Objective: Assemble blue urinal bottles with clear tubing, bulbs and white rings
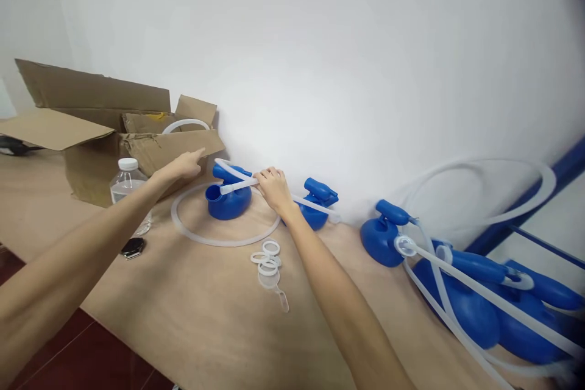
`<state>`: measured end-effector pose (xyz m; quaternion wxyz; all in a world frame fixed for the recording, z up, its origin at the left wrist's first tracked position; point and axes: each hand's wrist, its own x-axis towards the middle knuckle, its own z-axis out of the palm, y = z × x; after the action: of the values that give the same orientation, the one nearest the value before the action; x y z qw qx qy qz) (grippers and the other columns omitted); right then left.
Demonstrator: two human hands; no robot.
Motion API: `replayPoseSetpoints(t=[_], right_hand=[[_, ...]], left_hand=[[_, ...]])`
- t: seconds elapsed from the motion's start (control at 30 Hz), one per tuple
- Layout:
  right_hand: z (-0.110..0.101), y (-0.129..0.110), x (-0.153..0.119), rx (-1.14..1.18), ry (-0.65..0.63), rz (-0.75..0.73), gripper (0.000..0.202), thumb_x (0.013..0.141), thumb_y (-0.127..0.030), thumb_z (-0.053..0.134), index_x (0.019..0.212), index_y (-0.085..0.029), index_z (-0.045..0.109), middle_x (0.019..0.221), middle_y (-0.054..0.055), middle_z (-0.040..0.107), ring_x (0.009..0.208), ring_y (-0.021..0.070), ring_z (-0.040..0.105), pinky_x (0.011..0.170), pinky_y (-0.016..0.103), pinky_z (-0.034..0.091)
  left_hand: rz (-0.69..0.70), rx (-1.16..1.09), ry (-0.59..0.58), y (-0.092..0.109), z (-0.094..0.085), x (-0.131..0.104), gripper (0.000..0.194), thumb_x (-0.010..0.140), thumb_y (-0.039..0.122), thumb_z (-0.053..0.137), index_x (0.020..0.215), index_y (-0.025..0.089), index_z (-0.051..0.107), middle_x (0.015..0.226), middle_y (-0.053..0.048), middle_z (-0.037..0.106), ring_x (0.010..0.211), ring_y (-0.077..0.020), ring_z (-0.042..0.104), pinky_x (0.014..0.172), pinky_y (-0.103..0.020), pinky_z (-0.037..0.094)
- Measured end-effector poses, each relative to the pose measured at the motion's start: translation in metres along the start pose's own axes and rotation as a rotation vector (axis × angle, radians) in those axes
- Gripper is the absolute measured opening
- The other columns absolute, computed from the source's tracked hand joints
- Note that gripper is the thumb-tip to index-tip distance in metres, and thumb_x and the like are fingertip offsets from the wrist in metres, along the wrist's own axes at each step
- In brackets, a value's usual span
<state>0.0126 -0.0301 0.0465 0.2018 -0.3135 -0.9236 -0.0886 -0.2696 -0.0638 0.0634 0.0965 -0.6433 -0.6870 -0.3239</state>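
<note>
My right hand (273,187) is closed around a translucent white tube (238,185). One end of the tube lies at the open mouth of a blue plastic urinal bottle (228,204), and its long loop curves on the table around the bottle. My left hand (185,164) holds nothing. Its index finger is stretched out in front of a flap of the cardboard box (91,164); whether it touches the flap I cannot tell. Behind my right wrist stands a second blue bottle (313,213), partly hidden.
White rings and tabbed caps (269,268) lie on the wooden table (205,311). A clear bottle with a white cap (128,164) and a black wristwatch-like item (133,247) are at the left. Several blue bottles (475,311) with tubes crowd the right, against the wall.
</note>
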Motion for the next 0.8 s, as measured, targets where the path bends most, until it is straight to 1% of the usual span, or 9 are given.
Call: replayPoseSetpoints(t=[0.1,0.17,0.2,0.27,0.37,0.43,0.53,0.63,0.8], right_hand=[[0.039,0.006,-0.001,0.173,-0.173,0.029,0.102,0.091,-0.059,0.068,0.164,-0.010,0.016,0.164,0.027,0.032,0.151,0.0400,0.029,0.119,0.059,0.030],[0.055,0.011,-0.020,0.360,-0.225,-0.008,0.121,0.084,-0.066,0.071,0.166,-0.015,-0.001,0.172,0.023,0.010,0.159,0.0372,0.014,0.124,0.056,0.024],[0.060,0.015,-0.034,0.414,-0.196,-0.010,0.116,0.086,-0.066,0.070,0.167,-0.018,0.001,0.173,0.020,0.010,0.160,0.0344,0.012,0.125,0.053,0.022],[0.062,0.027,-0.067,0.414,-0.089,0.052,0.092,0.092,-0.060,0.065,0.165,-0.024,0.022,0.169,0.015,0.028,0.156,0.0300,0.025,0.125,0.049,0.025],[0.060,0.055,-0.124,0.354,-0.046,0.304,0.072,0.093,-0.055,0.065,0.155,-0.026,0.044,0.151,0.012,0.054,0.141,0.0285,0.047,0.119,0.047,0.035],[0.060,0.074,-0.159,0.350,-0.136,0.572,0.066,0.090,-0.053,0.069,0.150,-0.031,0.051,0.150,0.007,0.055,0.142,0.0269,0.046,0.121,0.043,0.032],[0.064,0.095,-0.200,0.310,-0.125,0.851,0.052,0.099,-0.048,0.053,0.142,-0.022,0.061,0.153,0.018,0.049,0.147,0.0372,0.039,0.118,0.058,0.029],[0.069,0.105,-0.219,0.303,-0.068,1.029,0.047,0.099,-0.046,0.050,0.130,-0.017,0.069,0.139,0.024,0.058,0.139,0.0431,0.047,0.111,0.065,0.033],[0.066,0.110,-0.206,0.382,0.147,1.071,0.031,0.085,-0.044,0.069,0.098,-0.017,0.075,0.101,0.014,0.071,0.107,0.0330,0.065,0.096,0.043,0.050]], left_hand=[[-0.017,0.023,-0.086,-0.011,0.024,-0.017,0.048,0.089,0.032,0.051,0.132,0.014,0.064,0.126,-0.016,0.070,0.119,-0.0335,0.064,0.103,-0.046,0.052],[0.011,0.035,-0.113,-0.007,0.039,-0.043,0.047,0.092,0.035,0.048,0.134,0.021,0.065,0.135,-0.013,0.065,0.123,-0.0317,0.061,0.105,-0.046,0.051],[0.045,0.051,-0.117,-0.002,0.046,-0.058,0.047,0.094,0.037,0.047,0.136,0.025,0.063,0.141,-0.012,0.061,0.126,-0.0318,0.059,0.106,-0.047,0.051],[0.125,0.082,-0.103,0.010,0.057,-0.085,0.049,0.096,0.040,0.046,0.142,0.027,0.059,0.150,-0.013,0.053,0.132,-0.0343,0.054,0.106,-0.051,0.050],[0.274,0.114,-0.093,0.028,0.071,-0.114,0.052,0.097,0.037,0.049,0.148,0.028,0.054,0.159,-0.016,0.043,0.144,-0.0380,0.042,0.111,-0.057,0.043],[0.332,0.145,-0.109,0.038,0.081,-0.122,0.051,0.096,0.036,0.055,0.146,0.030,0.057,0.162,-0.016,0.039,0.148,-0.0412,0.035,0.114,-0.062,0.035],[0.250,0.226,-0.106,0.048,0.095,-0.123,0.046,0.094,0.036,0.061,0.139,0.030,0.063,0.162,-0.017,0.039,0.150,-0.0469,0.028,0.113,-0.067,0.031],[0.133,0.297,-0.092,0.053,0.102,-0.118,0.035,0.095,0.031,0.056,0.127,0.030,0.068,0.158,-0.016,0.044,0.145,-0.0475,0.033,0.107,-0.066,0.036],[0.151,0.386,-0.027,0.058,0.086,-0.108,0.037,0.100,0.023,0.038,0.118,0.028,0.070,0.155,-0.017,0.045,0.137,-0.0448,0.042,0.101,-0.063,0.040]])
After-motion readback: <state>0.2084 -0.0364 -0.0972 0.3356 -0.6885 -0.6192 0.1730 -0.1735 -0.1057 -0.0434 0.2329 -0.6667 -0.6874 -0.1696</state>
